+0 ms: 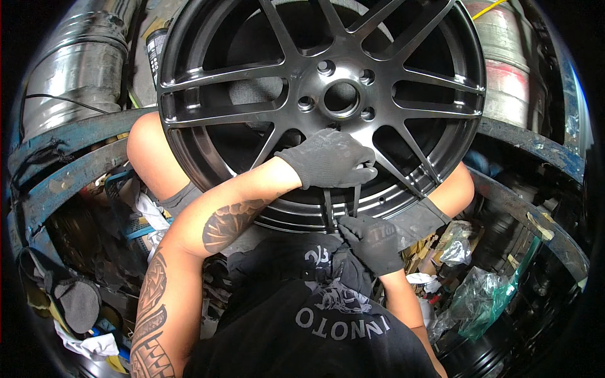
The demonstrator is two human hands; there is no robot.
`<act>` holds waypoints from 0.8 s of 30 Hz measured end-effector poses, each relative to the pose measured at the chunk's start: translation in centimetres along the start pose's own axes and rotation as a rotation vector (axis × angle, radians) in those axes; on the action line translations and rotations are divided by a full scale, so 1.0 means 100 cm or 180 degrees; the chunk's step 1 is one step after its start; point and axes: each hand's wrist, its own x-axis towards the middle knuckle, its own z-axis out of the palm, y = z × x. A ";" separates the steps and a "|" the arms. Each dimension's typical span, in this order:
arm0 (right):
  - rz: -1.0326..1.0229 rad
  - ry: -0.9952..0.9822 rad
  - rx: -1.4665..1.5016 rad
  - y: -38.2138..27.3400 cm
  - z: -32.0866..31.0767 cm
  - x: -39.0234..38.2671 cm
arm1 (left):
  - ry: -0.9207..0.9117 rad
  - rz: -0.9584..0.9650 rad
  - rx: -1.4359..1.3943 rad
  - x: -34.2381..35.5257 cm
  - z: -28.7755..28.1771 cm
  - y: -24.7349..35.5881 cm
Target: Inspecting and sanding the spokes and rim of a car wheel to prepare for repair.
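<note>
The left gloved hand point(331, 159) curls its fingers in over the lower spokes of a black wheel point(345, 68), most of which spreads beyond them; the right gloved hand point(373, 244) bends its fingers at the near rim, just below the left ones; whether either set grips anything cannot be told; a metal drum point(79, 75) stands well left of both.
</note>
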 end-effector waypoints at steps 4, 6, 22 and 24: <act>-0.0142 0.0130 -0.0004 0.004 -0.002 -0.005 | -0.0077 -0.0052 0.0009 0.002 -0.002 0.001; -0.0169 0.0191 0.0000 0.002 0.003 -0.003 | -0.0122 -0.0077 -0.0013 0.002 -0.002 0.001; -0.0282 0.0080 0.0140 0.004 -0.018 -0.007 | 0.0042 -0.0002 -0.0085 0.003 0.001 -0.002; -0.0272 0.0354 0.0188 0.003 -0.018 -0.008 | 0.0084 0.0029 -0.0105 0.001 0.003 -0.003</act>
